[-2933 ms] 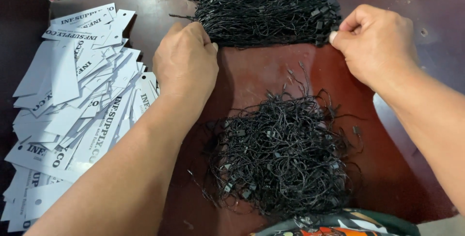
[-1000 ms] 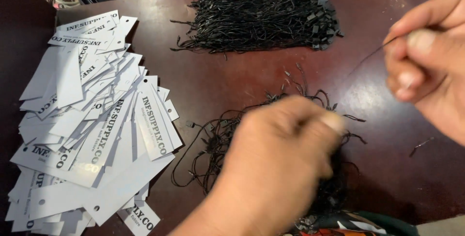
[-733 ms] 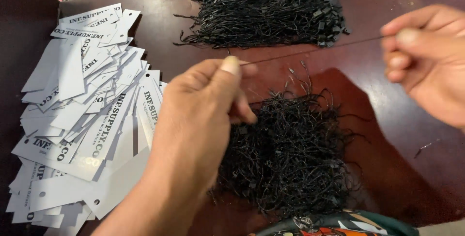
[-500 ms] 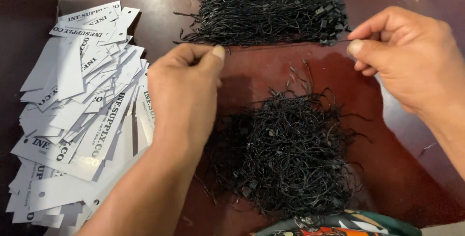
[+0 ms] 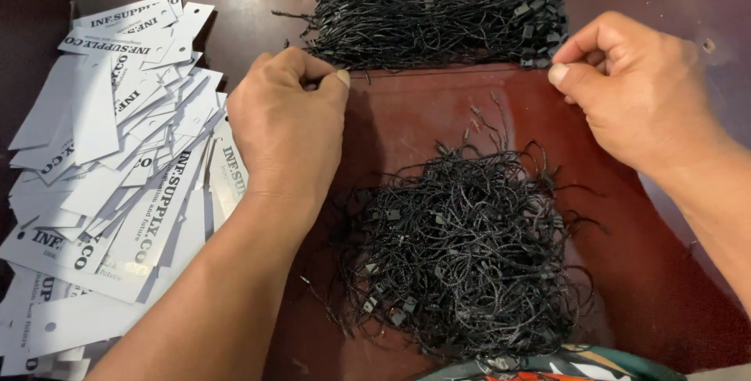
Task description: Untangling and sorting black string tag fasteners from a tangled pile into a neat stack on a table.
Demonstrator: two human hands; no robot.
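Dark reddish-brown table (image 5: pixel 438 115) (glossy, lightly scuffed).

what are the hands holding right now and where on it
A single black string, stretched taut between both hands: the left hand pinches one end, the right hand pinches the other, just in front of the neat string bundle.

Black strings (image 5: pixel 461 248) (white tags (image 5: pixel 117 162))

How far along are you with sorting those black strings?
Done: a straightened row of black hang-tag strings lies at the table's far edge. In hand: the left hand and right hand pinch the ends of one string at that row. Left: a tangled heap of black strings and white card tags, seemingly unstrung.
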